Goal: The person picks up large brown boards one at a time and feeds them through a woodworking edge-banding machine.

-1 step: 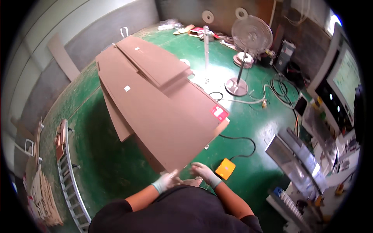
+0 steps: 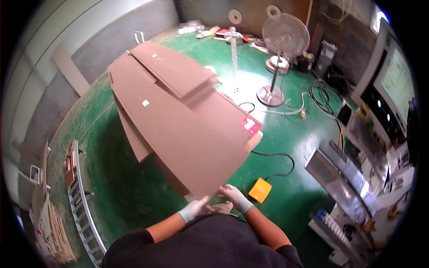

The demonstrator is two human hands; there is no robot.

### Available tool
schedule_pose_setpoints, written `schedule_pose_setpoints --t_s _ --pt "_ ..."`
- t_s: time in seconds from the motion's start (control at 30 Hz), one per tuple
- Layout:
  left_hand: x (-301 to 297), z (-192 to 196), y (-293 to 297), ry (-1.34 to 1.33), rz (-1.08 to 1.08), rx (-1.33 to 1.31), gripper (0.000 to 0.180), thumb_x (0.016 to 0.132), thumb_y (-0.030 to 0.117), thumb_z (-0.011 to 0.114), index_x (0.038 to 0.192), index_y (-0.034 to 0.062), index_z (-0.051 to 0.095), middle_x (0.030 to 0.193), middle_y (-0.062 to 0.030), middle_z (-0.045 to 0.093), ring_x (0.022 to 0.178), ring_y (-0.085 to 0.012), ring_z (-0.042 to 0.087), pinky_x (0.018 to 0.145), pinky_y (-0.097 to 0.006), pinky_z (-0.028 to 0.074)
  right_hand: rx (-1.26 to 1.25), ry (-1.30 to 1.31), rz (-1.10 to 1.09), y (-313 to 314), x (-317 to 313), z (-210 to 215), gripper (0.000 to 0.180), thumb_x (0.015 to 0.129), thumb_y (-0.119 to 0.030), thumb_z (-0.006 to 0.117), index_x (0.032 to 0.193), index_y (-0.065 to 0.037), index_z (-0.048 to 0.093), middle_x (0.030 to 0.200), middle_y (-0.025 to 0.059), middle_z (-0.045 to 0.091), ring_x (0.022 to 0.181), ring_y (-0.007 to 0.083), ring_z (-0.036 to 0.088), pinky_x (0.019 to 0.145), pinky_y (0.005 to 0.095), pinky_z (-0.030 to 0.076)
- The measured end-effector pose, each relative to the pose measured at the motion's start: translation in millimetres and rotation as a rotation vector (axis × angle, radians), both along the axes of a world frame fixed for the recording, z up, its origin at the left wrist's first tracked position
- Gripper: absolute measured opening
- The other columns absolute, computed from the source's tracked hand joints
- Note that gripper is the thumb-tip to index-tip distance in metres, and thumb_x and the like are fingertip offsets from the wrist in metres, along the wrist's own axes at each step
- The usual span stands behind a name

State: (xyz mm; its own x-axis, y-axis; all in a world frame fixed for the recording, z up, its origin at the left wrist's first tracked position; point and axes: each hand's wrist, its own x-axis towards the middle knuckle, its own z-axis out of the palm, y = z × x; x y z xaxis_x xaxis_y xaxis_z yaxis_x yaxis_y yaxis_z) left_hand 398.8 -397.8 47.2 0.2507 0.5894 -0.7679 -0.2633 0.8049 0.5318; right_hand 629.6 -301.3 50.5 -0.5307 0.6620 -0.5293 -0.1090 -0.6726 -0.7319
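Nothing is shifting: both gloved hands, left hand (image 2: 195,208) and right hand (image 2: 233,195), are still gripping the near edge of the brown boards (image 2: 178,120) stacked above the green floor (image 2: 125,187).

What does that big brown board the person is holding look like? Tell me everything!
The big brown board is flat, thin and smooth, like fibreboard, and lies tilted on a stack of similar boards above the green floor. It has a small white sticker and a red tag near one corner. Both gloved hands, left hand and right hand, touch its near edge.
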Motion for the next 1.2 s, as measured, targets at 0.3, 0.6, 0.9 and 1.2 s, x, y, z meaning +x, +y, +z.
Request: schedule_pose_setpoints --t_s 0.3,0.6,0.9,1.2 --pt "23.1 -13.6 -52.2 -0.273 -0.089 -0.151 0.065 0.104 0.046 0.064 0.152 0.0047 0.049 0.152 -0.0161 0.054 0.139 -0.0317 0.050 0.117 -0.048 0.042 -0.204 0.081 -0.677 -131.8 59.3 -51.6 0.036 0.103 -0.022 0.067 0.132 -0.002 0.061 0.124 0.0057 0.069 0.112 0.0212 0.068 0.101 0.0396 0.055" --pt "-28.7 7.4 7.5 -0.312 0.626 0.138 0.056 0.105 0.045 0.056 0.150 0.0122 0.050 0.153 -0.0079 0.055 0.142 -0.0321 0.049 0.122 -0.052 0.034 -0.214 -0.279 -1.020 -320.0 256.5 -43.4 0.026 0.100 -0.027 0.071 0.114 -0.006 0.066 0.108 0.0052 0.068 0.091 0.0173 0.063 0.087 0.0327 0.052" --pt "-14.3 5.4 50.1 -0.160 0.792 0.070 0.069 0.107 0.058 0.040 0.156 0.0099 0.045 0.159 -0.0132 0.048 0.143 -0.0372 0.047 0.121 -0.055 0.036 -0.075 -0.774 -1.309 -355.4 268.6 28.2 0.038 0.105 -0.040 0.066 0.099 -0.002 0.065 0.096 0.0021 0.066 0.091 0.0126 0.058 0.085 0.0313 0.048" --pt "55.1 76.0 111.4 -0.307 0.647 -0.030 0.082 0.100 0.074 0.035 0.159 0.0174 0.043 0.162 -0.0101 0.046 0.147 -0.0380 0.042 0.120 -0.058 0.034 0.097 -0.789 -1.587 -307.0 311.4 22.9 0.046 0.108 -0.046 0.060 0.098 -0.001 0.065 0.094 0.0021 0.067 0.086 0.0127 0.057 0.084 0.0316 0.047"
